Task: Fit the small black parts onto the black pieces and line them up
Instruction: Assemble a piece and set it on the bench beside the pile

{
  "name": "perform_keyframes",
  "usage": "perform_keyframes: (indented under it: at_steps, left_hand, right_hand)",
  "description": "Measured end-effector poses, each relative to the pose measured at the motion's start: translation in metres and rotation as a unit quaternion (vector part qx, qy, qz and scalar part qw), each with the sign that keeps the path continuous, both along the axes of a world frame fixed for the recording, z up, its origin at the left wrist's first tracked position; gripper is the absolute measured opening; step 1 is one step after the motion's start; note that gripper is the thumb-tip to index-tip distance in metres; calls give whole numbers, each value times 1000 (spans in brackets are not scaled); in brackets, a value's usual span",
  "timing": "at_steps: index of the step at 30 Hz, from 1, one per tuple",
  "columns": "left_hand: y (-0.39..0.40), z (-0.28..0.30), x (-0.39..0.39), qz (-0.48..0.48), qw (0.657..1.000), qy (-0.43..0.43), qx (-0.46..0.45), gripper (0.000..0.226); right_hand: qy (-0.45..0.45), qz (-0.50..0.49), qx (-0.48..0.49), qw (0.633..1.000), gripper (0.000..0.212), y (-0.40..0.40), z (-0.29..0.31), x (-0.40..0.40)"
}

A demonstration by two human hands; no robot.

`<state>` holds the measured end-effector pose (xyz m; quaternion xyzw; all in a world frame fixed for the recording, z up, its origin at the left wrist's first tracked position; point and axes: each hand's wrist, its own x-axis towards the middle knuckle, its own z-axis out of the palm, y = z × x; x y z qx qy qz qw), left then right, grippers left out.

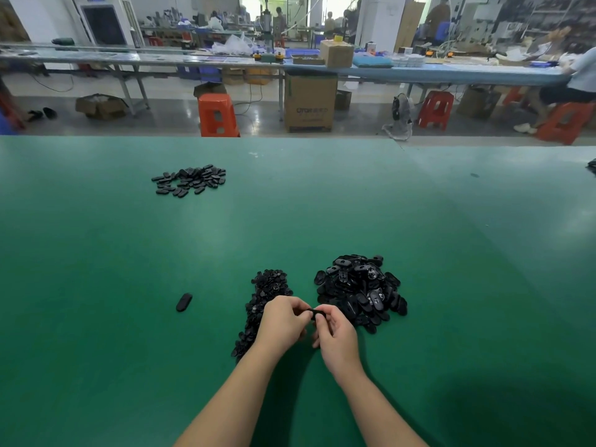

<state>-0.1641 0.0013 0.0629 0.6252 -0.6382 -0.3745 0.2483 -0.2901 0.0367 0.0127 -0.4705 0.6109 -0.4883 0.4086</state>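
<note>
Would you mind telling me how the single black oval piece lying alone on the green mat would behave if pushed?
The single black oval piece lies flat on the green mat, so it would probably slide, not roll. It looks small and thin, like moulded plastic, so likely light and fairly stiff. Its glossy surface may be a little slippery to pinch.

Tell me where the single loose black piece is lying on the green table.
In the head view, the lone black piece lies flat on the green table, left of the small-parts pile and the left hand, apart from both.
</note>
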Motion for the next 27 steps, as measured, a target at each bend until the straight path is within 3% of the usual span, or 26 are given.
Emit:
perform_keyframes:
  at_steps: [14,27]
  left_hand:
    - [3,-3,-11,13,996,-70,-48,12]
    - [7,-14,-14,29,995,-53,-77,9]
  right_hand:
    - [0,-8,6,1000,20,-1,-5,-2]
    - [-6,-13,-4,1000,18,-2,-6,-3]
